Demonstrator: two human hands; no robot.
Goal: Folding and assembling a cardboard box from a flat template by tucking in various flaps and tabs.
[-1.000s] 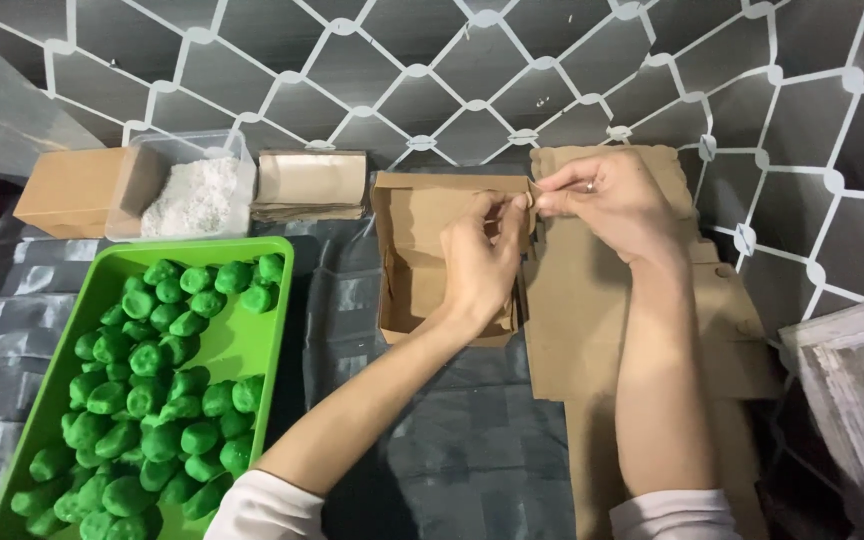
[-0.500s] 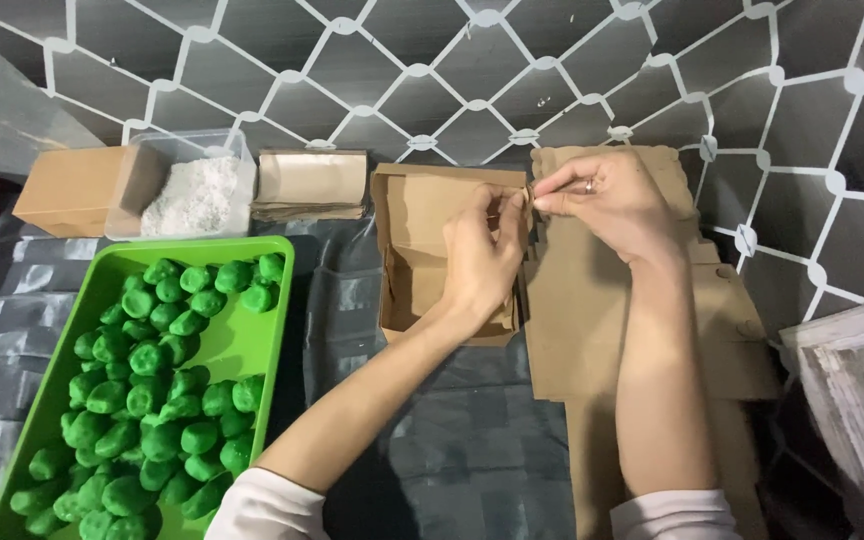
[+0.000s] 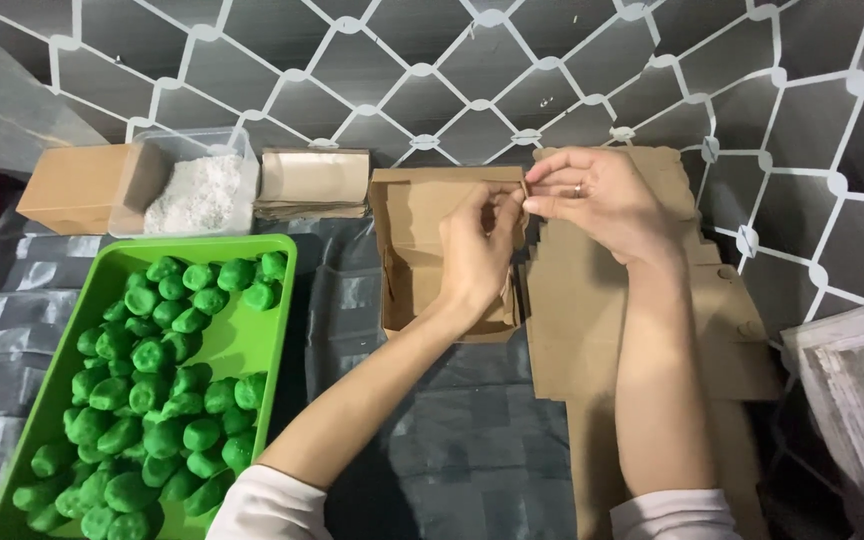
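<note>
Dark sheeting (image 3: pixel 452 450) under a diamond-patterned wall carries a green tray (image 3: pixel 252 345) of green balls (image 3: pixel 142 400). Centre: brown cardboard box (image 3: pixel 422 250), half folded. Left hand (image 3: pixel 477 250) and right hand (image 3: pixel 602 195) pinch its top right corner, fingers together; pressing the flap square should help it lock.

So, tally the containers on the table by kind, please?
Green tray: 1
Clear tub of white powder: 1
Brown cardboard boxes: 2, one closed, one being folded by both hands
Total: 4
</note>
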